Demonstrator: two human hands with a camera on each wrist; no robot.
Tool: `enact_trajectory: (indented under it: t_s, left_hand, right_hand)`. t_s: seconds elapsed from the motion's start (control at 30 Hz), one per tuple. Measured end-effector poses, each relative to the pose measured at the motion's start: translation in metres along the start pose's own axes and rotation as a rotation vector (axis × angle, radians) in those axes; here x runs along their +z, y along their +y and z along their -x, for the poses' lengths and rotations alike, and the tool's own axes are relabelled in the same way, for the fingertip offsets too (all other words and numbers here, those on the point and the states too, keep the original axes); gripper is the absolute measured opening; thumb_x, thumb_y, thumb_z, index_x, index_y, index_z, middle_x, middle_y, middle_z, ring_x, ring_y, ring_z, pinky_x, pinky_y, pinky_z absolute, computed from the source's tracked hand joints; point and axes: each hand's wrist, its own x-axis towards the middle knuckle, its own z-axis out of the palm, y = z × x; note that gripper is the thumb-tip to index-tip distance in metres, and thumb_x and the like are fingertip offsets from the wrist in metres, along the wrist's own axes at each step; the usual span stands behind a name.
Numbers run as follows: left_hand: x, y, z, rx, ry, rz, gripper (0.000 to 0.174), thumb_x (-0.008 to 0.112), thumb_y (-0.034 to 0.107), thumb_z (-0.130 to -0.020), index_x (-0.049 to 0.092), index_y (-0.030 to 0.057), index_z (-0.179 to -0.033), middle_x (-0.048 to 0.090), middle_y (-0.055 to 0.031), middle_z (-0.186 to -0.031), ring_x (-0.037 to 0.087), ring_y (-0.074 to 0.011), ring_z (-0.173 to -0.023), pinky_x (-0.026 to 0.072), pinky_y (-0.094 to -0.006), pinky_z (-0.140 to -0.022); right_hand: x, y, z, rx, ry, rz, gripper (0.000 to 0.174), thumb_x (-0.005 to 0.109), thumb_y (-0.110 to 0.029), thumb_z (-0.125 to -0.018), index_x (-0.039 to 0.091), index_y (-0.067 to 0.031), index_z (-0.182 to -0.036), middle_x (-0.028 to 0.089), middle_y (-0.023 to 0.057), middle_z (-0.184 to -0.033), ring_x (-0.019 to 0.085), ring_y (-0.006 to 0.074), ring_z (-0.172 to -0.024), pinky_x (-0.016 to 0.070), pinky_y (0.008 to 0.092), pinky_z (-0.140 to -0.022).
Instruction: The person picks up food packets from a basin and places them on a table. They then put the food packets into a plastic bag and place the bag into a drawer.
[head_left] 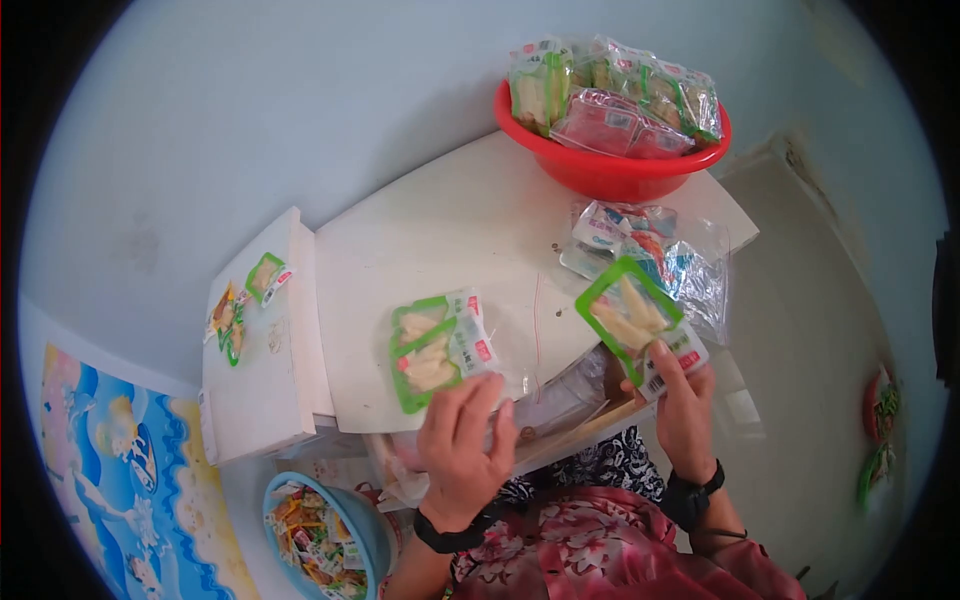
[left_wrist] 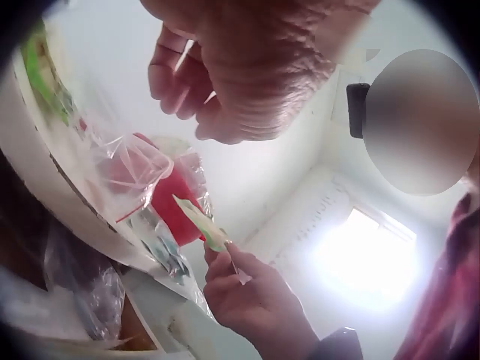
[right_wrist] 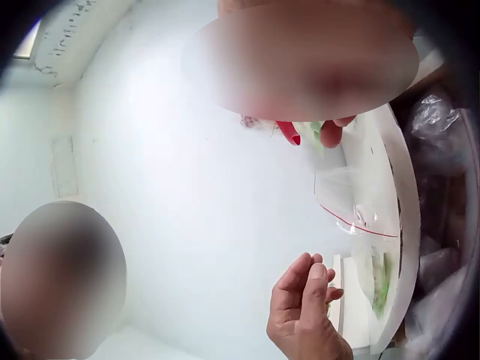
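My right hand (head_left: pixel 683 405) pinches the lower corner of a green-edged clear packet (head_left: pixel 630 312) with pale pieces inside, raised over the table's right part. The same hand (left_wrist: pixel 259 300) and packet (left_wrist: pixel 201 225) show in the left wrist view. My left hand (head_left: pixel 465 445) hovers at the table's front edge with loosely bent fingers and nothing seen in them; the right wrist view shows this hand (right_wrist: pixel 304 311) too. Just beyond it, two similar packets (head_left: pixel 430 365) overlap on the table, beside a clear bag with a red line (head_left: pixel 515 365).
A red basin (head_left: pixel 620 170) full of packets stands at the table's back right, with printed plastic bags (head_left: pixel 650 250) in front. Two small packets lie on the left side surface (head_left: pixel 285 350). A blue bucket (head_left: pixel 370 540) of colourful packets stands below. An open drawer (head_left: pixel 570 440) holds plastic.
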Motion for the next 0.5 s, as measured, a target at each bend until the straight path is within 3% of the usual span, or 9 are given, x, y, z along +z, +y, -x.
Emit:
enact_trajectory:
  t_s: [0.03, 0.1, 0.23, 0.33, 0.37, 0.5]
  left_hand:
    - [0.0, -0.001, -0.003, -0.074, -0.038, 0.003, 0.032, 0.072, 0.004, -0.086, 0.067, -0.0012, -0.117, 0.068, -0.0161, -0.108, 0.067, -0.0339, -0.093, 0.055, -0.0421, -0.08]
    - [0.002, -0.005, -0.007, -0.069, -0.042, -0.038, 0.034, 0.071, 0.006, -0.088, 0.065, -0.0019, -0.121, 0.067, -0.0175, -0.112, 0.065, -0.0353, -0.101, 0.0513, -0.0455, -0.091]
    - [-0.005, -0.024, -0.02, -0.164, -0.009, -0.206, 0.04, 0.066, 0.009, -0.092, 0.061, -0.0022, -0.13, 0.063, -0.0214, -0.125, 0.057, -0.0385, -0.121, 0.0391, -0.0487, -0.112]
    - [-0.01, -0.058, -0.019, -0.339, -0.027, -0.145, 0.042, 0.063, 0.01, -0.094, 0.059, -0.0026, -0.134, 0.059, -0.0237, -0.135, 0.048, -0.0393, -0.136, 0.0366, -0.0462, -0.116]
    - [-0.013, -0.071, -0.014, -0.358, -0.107, -0.11, 0.043, 0.06, 0.009, -0.096, 0.058, -0.001, -0.138, 0.056, -0.0218, -0.143, 0.042, -0.0398, -0.143, 0.0342, -0.0452, -0.118]
    - [-0.005, -0.094, -0.002, -0.352, -0.272, -0.01, 0.045, 0.052, 0.0, -0.094, 0.057, 0.0018, -0.138, 0.049, -0.0193, -0.15, 0.034, -0.0421, -0.148, 0.0325, -0.0485, -0.12]
  right_hand:
    - [0.0, 0.004, -0.005, 0.02, -0.028, 0.034, 0.028, 0.062, -0.024, -0.104, 0.068, 0.0001, -0.116, 0.075, 0.0065, -0.094, 0.072, 0.0137, -0.067, 0.0488, 0.0228, -0.053]
    - [0.002, 0.009, -0.014, 0.089, -0.104, 0.118, 0.028, 0.066, -0.026, -0.102, 0.069, -0.0012, -0.115, 0.075, 0.0035, -0.089, 0.07, 0.0115, -0.063, 0.0437, 0.0205, -0.05]
    - [0.024, 0.014, -0.025, 0.163, -0.23, 0.068, 0.028, 0.067, -0.026, -0.102, 0.07, -0.0006, -0.113, 0.074, 0.0028, -0.089, 0.067, 0.0094, -0.06, 0.044, 0.02, -0.049]
    - [0.032, 0.004, -0.035, 0.239, -0.335, 0.001, 0.028, 0.067, -0.026, -0.102, 0.07, 0.0002, -0.111, 0.074, 0.0034, -0.088, 0.064, 0.0081, -0.059, 0.046, 0.021, -0.048]
    - [0.036, 0.004, -0.037, 0.246, -0.364, 0.015, 0.028, 0.067, -0.026, -0.101, 0.07, 0.0004, -0.111, 0.074, 0.0037, -0.088, 0.063, 0.008, -0.059, 0.0462, 0.0216, -0.048]
    - [0.046, 0.004, -0.048, 0.269, -0.467, 0.121, 0.026, 0.067, -0.023, -0.101, 0.07, 0.0011, -0.111, 0.073, 0.0045, -0.088, 0.061, 0.0079, -0.061, 0.0458, 0.0235, -0.044]
